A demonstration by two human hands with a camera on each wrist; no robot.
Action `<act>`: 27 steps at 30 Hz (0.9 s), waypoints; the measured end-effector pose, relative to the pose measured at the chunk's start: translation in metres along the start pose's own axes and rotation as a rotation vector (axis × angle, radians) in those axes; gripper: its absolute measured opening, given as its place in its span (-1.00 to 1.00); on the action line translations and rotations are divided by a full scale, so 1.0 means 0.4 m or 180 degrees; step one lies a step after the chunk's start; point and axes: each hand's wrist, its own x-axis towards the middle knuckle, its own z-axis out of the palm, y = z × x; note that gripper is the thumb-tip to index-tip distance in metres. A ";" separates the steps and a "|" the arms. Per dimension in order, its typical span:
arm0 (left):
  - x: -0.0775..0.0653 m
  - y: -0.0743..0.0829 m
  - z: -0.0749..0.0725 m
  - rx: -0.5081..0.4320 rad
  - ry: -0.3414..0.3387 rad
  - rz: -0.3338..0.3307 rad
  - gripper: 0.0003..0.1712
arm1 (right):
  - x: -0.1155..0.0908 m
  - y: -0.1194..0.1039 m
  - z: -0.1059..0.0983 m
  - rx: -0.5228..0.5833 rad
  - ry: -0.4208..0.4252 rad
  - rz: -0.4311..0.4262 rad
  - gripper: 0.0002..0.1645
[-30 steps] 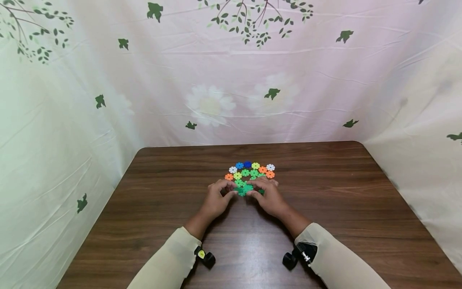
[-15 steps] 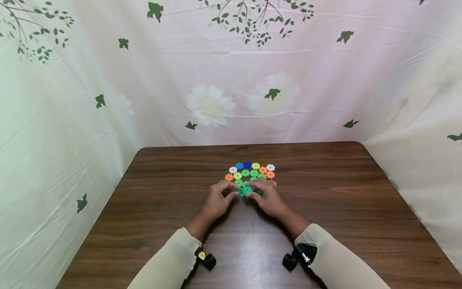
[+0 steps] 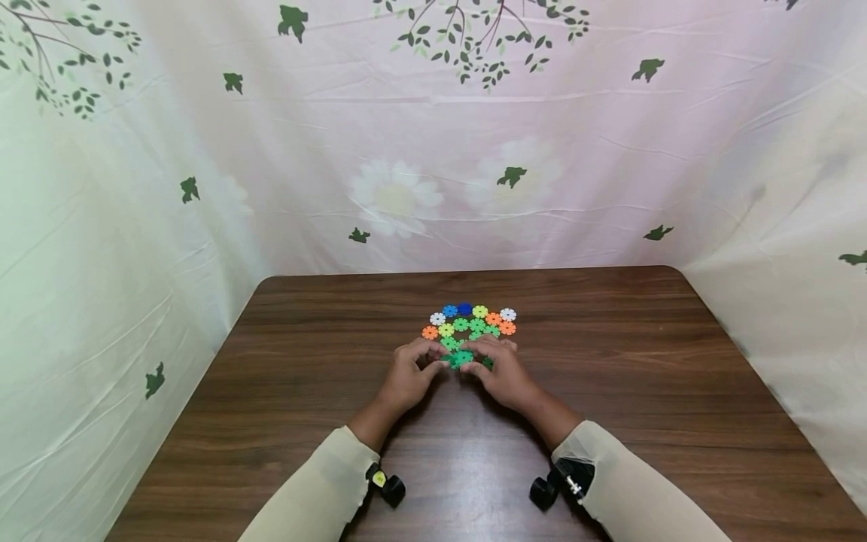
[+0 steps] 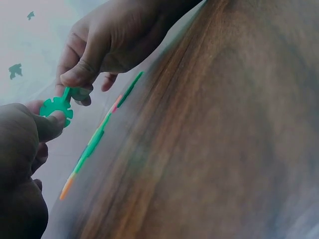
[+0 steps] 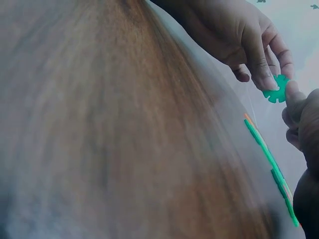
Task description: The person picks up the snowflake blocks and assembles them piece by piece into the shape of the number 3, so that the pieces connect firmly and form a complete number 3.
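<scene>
In the head view my left hand (image 3: 409, 374) and right hand (image 3: 506, 375) meet at mid-table, thumbs and fingertips facing each other. My left hand pinches a green notched disc (image 4: 56, 108), seen face-on in the left wrist view. A second green disc (image 4: 79, 93), set at an angle and touching the first, is pinched by my right hand. Fingers cover part of both, so I cannot tell how deeply their slots are joined. Both are held above the table. Just beyond lies a flat pattern of interlocked discs, including a green disc (image 3: 460, 324), partly hidden by my hands.
The pattern's outer discs include a dark blue disc (image 3: 463, 309), an orange disc (image 3: 430, 331) and a white disc (image 3: 508, 314). Brown wooden table (image 3: 305, 391) lies around it. A printed cloth (image 3: 440, 128) hangs behind and at both sides.
My right hand's fingers have shifted very slightly left, closer to the left hand. Otherwise hands, held discs and pattern look the same.
</scene>
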 end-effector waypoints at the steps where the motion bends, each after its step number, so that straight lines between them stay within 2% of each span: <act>1: 0.000 0.000 0.000 -0.0005 -0.0011 0.0011 -0.87 | 0.000 0.000 0.000 -0.0006 -0.0008 -0.0017 -0.56; 8: -0.001 0.002 -0.001 0.0009 -0.0028 -0.0017 -0.89 | -0.001 0.001 0.004 -0.0002 -0.0026 0.0025 -0.55; 16: 0.002 -0.011 0.004 0.0004 0.0086 0.0167 -0.89 | 0.001 0.006 0.006 -0.0058 0.0139 -0.0029 -0.46; 22: 0.005 -0.019 0.006 -0.0053 0.0182 0.0162 -0.89 | 0.003 0.011 0.008 -0.0113 0.0169 -0.0073 -0.40; 27: 0.005 -0.024 0.005 -0.0039 0.0245 0.0135 -0.89 | 0.004 0.014 0.010 -0.0212 0.0207 0.0000 -0.39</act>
